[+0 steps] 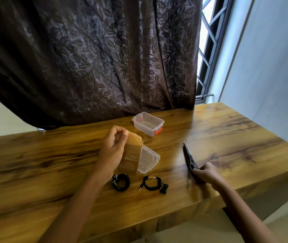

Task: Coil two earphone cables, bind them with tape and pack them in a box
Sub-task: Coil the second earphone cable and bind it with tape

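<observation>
two black earphone cables are lying coiled on the wooden table [227,134], both nearer the person than the clear box [148,123]. the left coil [121,182] is sitting nearer than the box and to its left. the right coil [152,183] is roughly in line with the box, its plug and earbuds sticking out. the lid [149,160] is lying flat between the box and the coils.

the left hand [115,142] is pinching wide brown tape [132,151], holding it in the air nearer than the box; roll or loose strip is hard to tell. the right hand [204,172] is curling round black scissors [188,158] lying on the table, nearer than the box and to its right. the hands are well apart.

the cables are looking light, thin and springy, so a coil is probably loosening unless gripped across all its loops at once. the tape is looking limp and sticky, and is best held by its edges.
</observation>
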